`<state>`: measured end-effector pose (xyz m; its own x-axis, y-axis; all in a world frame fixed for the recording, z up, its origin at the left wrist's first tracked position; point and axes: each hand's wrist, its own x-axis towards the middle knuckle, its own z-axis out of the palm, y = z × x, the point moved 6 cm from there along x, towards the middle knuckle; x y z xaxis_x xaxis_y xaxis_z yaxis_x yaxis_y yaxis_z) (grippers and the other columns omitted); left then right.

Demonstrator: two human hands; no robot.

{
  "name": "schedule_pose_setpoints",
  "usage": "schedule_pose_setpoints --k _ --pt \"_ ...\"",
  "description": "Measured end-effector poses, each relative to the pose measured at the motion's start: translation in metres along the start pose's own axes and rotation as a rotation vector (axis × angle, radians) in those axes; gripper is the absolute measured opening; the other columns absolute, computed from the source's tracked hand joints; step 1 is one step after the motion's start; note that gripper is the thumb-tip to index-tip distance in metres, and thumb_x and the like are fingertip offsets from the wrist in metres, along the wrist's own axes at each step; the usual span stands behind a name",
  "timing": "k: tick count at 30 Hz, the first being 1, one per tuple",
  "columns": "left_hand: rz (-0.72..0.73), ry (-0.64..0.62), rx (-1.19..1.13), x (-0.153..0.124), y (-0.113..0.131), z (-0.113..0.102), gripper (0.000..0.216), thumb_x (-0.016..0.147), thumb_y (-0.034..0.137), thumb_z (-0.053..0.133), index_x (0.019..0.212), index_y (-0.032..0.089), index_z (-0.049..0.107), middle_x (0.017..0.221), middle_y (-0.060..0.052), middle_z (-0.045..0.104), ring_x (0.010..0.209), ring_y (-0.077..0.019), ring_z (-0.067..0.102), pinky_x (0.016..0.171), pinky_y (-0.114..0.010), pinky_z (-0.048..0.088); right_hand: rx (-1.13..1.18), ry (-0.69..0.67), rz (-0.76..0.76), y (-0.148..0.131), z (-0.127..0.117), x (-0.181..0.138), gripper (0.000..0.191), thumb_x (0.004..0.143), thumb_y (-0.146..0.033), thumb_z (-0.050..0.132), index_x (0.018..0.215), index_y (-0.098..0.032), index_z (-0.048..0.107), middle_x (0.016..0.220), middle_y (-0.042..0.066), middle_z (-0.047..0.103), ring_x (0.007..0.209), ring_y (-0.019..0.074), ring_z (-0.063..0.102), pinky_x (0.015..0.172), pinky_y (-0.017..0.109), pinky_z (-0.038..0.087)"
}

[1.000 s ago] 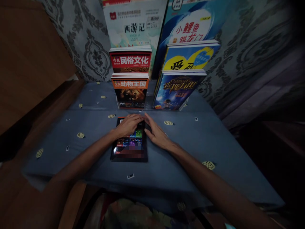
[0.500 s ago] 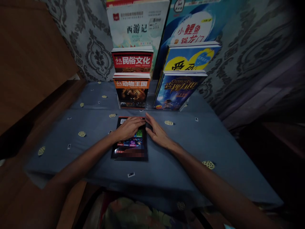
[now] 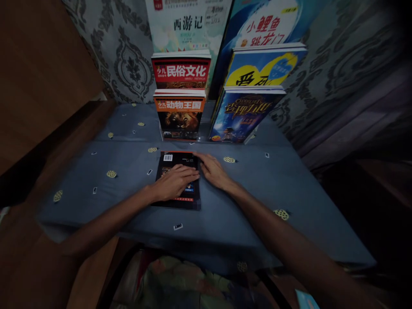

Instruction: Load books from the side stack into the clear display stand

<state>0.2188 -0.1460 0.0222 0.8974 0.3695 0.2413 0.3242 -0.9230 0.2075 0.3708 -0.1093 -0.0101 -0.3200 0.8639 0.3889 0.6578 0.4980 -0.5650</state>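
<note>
A dark book (image 3: pixel 175 159) lies on the cloth-covered table (image 3: pixel 128 163), its barcode near the far left corner. My left hand (image 3: pixel 175 182) rests flat across the middle of this book, fingers stretched toward its right edge. Along that right edge is my right hand (image 3: pixel 214 171), its fingers extended and reaching the book's far right corner. Neither hand grips anything. Beyond the book stand a book with a lion on its cover (image 3: pixel 180 120) and a blue book with a small figure (image 3: pixel 243 118).
Behind the front row stand a red-banded book (image 3: pixel 182 71), a yellow and blue book (image 3: pixel 264 68), a pale green book (image 3: pixel 189 25) and a large blue book (image 3: pixel 273 21). A patterned curtain (image 3: pixel 131 64) hangs behind. Wooden furniture (image 3: pixel 41 56) is at the left.
My left hand has slid nearer along the book, uncovering the barcode and upper part of the cover. My right hand stays at the right edge. The view has shifted slightly.
</note>
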Motion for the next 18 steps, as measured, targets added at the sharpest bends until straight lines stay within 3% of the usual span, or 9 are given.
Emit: schedule_pose_setpoints --k 6,13,18 --pt "0.048 -0.064 -0.019 -0.016 0.029 -0.005 0.042 0.095 0.009 0.046 0.135 0.014 0.058 0.138 -0.011 0.064 0.134 -0.0228 0.054 0.113 -0.045 0.040 -0.018 0.009 0.008 0.000 0.001 0.001 0.058 0.088 -0.008 0.040 0.142 -0.026 0.054 0.144 0.007 0.060 0.136 0.0259 0.053 0.114 0.057 0.042" --pt "0.099 -0.103 -0.093 -0.033 0.056 -0.005 0.048 0.091 0.006 0.047 0.136 0.019 0.058 0.136 -0.008 0.066 0.138 -0.0209 0.050 0.115 -0.044 0.037 -0.013 0.005 -0.003 -0.002 0.000 0.000 0.050 0.093 -0.015 0.040 0.140 -0.025 0.056 0.145 0.008 0.060 0.136 0.0255 0.053 0.115 0.056 0.041" --pt "0.127 -0.114 -0.050 -0.045 0.070 -0.002 0.052 0.088 0.006 0.052 0.140 0.016 0.054 0.140 -0.010 0.063 0.139 -0.0227 0.049 0.117 -0.044 0.035 -0.028 0.000 0.005 -0.006 -0.001 0.002 0.041 0.099 -0.031 0.043 0.136 -0.022 0.058 0.144 0.011 0.060 0.136 0.0276 0.053 0.114 0.056 0.041"
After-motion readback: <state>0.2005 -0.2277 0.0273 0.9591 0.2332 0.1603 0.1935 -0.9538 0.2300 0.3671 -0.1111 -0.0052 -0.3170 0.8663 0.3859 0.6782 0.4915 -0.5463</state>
